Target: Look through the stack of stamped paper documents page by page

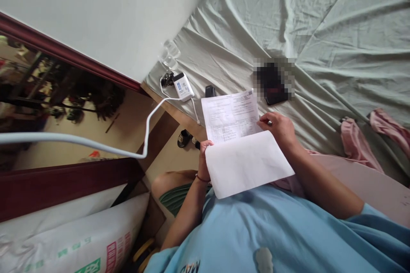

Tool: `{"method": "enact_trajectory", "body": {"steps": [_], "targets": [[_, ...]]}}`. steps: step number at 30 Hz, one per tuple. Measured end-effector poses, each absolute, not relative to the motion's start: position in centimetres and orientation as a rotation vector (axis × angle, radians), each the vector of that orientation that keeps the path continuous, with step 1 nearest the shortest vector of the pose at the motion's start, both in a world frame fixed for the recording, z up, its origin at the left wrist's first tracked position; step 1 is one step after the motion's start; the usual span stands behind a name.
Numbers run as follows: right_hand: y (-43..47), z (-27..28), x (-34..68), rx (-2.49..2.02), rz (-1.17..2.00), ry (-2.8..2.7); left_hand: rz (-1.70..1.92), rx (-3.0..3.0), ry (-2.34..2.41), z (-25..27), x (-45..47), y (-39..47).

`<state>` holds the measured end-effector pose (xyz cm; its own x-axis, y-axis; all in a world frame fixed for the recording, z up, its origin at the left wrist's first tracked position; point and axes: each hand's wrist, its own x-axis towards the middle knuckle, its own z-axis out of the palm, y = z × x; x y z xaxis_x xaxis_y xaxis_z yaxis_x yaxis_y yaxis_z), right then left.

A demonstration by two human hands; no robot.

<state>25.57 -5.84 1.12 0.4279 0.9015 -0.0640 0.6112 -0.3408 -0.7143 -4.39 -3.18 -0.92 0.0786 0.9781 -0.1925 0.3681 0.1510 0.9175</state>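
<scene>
A printed sheet of paper (221,113) with small text and ruled boxes lies in front of me. A blank white page (248,164) folds over its lower part, towards my lap. The fingers of my left hand (204,158) are closed on the left edge near the fold, the thumb on top. My right hand (281,127) has its fingers curled in a pinch at the printed sheet's right edge. Its fingertips partly hide that edge. Just past the top of the sheet is a small black object (210,91).
A pale green bedsheet (320,21) spreads ahead. On it lie a blurred-out dark device (275,85), a white power adapter (183,86) with a white cable (96,140), and clear plastic cups (169,53). Pink straps (357,140) lie right; a white sack (80,239) stands lower left.
</scene>
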Motion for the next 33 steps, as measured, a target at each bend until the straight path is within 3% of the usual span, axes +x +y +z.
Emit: {"method": "enact_trajectory", "body": {"steps": [15, 23, 33], "targets": [[-6.1, 1.1, 24.9, -1.872, 0.568, -1.328, 0.745, 1.356, 1.336, -0.9, -4.8, -4.0], [-5.7, 1.4, 25.4, -1.716, 0.912, -0.988, 0.808, 1.349, 1.259, -1.5, -4.9, -3.9], [-5.5, 0.4, 25.8, -1.696, 1.038, -0.988, 0.844, 1.414, 1.338, -1.0, -4.4, -3.5]]}}
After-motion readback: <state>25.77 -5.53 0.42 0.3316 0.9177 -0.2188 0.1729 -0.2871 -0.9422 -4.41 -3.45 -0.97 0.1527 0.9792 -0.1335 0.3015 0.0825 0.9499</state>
